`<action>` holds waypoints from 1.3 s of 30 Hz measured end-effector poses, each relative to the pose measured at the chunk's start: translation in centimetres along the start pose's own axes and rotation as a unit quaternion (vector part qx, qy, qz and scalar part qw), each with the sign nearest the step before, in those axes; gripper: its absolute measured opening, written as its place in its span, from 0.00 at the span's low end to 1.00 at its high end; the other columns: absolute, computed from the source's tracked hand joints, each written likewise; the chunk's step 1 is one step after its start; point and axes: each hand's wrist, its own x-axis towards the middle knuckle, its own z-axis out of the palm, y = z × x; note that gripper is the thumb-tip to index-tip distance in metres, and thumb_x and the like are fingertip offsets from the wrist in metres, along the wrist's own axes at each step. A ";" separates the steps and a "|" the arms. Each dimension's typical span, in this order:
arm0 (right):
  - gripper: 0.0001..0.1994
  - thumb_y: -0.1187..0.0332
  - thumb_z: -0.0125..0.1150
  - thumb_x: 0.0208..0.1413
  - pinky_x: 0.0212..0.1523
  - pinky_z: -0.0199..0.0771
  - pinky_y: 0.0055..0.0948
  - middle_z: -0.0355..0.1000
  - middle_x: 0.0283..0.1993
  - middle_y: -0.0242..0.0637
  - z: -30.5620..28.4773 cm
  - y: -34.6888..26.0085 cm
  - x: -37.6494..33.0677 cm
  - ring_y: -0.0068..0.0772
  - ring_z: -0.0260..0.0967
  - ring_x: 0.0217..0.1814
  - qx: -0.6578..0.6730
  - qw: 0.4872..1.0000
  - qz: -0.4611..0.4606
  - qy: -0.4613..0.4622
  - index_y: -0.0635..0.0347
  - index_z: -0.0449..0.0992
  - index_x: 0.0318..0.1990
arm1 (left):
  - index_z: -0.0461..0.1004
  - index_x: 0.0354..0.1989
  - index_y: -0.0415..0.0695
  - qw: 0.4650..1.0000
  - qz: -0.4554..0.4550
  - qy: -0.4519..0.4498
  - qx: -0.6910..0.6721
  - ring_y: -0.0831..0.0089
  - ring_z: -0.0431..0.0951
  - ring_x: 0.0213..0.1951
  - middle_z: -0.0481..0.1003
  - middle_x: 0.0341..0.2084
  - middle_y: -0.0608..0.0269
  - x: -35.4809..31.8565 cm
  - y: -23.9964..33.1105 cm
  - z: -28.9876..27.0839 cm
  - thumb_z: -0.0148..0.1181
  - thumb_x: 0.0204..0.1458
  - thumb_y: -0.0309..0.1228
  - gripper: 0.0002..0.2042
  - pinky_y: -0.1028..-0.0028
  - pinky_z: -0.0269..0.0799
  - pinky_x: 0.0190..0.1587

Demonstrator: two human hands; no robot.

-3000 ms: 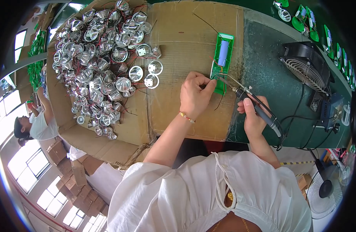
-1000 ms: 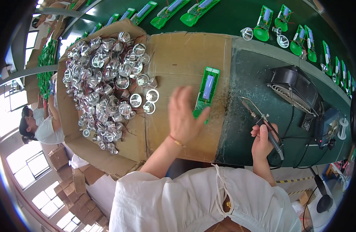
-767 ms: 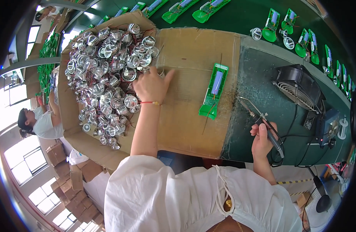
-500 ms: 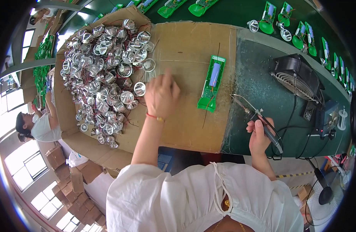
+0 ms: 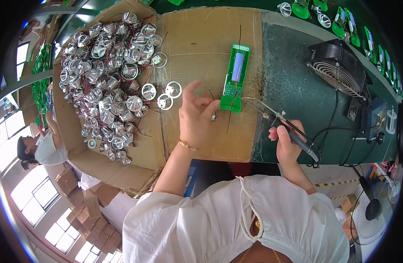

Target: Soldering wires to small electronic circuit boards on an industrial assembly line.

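left hand [image 5: 196, 118] pinching small reflector [image 5: 213, 117], right hand [image 5: 287, 142] gripping soldering iron [image 5: 285, 127], green board [image 5: 235, 77] nearby

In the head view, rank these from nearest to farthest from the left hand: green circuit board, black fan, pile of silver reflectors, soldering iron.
From the left hand:
1. Green circuit board, just right of the fingers on the cardboard.
2. Pile of silver reflectors, to the left; its loose outliers lie about as near as the board.
3. Soldering iron, right, in the right hand.
4. Black fan, far right.

Shiny metal reflectors [image 5: 109, 83], matt brown cardboard [image 5: 201, 39], glossy green plastic board [image 5: 235, 79]
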 end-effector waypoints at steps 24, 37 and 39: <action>0.07 0.75 0.55 0.47 0.24 0.70 0.19 0.70 0.23 0.42 2.9 0.8 1.3 0.23 0.68 0.22 -0.022 0.999 0.022 0.009 0.68 0.65 0.32 | 0.75 0.23 0.38 0.997 0.024 -0.038 0.067 0.75 0.66 0.19 0.68 0.23 0.62 1.4 -1.8 1.8 0.59 0.41 0.29 0.06 0.77 0.61 0.22; 0.09 0.70 0.55 0.49 0.20 0.67 0.19 0.69 0.22 0.42 2.9 0.9 1.1 0.24 0.66 0.19 0.020 0.999 0.005 0.034 0.67 0.66 0.33 | 0.75 0.21 0.39 0.998 0.015 -0.034 0.056 0.73 0.67 0.19 0.69 0.23 0.61 1.4 -2.0 1.8 0.59 0.41 0.30 0.07 0.76 0.61 0.22; 0.09 0.71 0.55 0.49 0.21 0.68 0.19 0.69 0.23 0.42 2.6 0.9 1.2 0.24 0.66 0.19 0.009 1.000 -0.001 0.030 0.67 0.66 0.34 | 0.75 0.21 0.39 0.998 0.014 -0.037 0.052 0.74 0.67 0.19 0.69 0.23 0.61 1.5 -1.9 1.9 0.59 0.41 0.30 0.07 0.76 0.61 0.22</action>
